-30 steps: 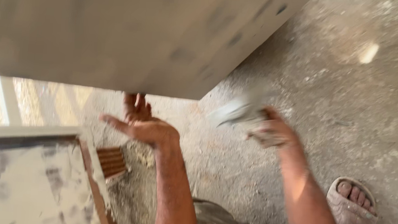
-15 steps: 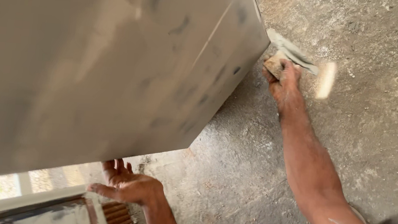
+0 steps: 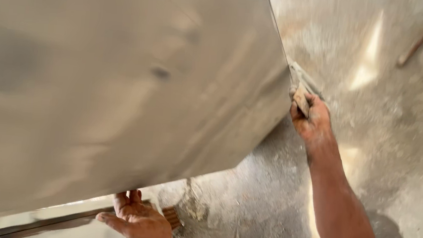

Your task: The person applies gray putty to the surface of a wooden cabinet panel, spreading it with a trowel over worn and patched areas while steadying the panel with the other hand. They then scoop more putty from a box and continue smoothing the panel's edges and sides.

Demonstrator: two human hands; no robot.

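Two bare hands work at a large grey plastered surface (image 3: 123, 75) seen from below. The right hand (image 3: 311, 120) grips a wooden-handled trowel (image 3: 300, 86), its blade against the surface's edge. The left hand (image 3: 136, 219) is open, fingers spread, just under the surface's lower edge, above a dusty concrete floor (image 3: 397, 150).
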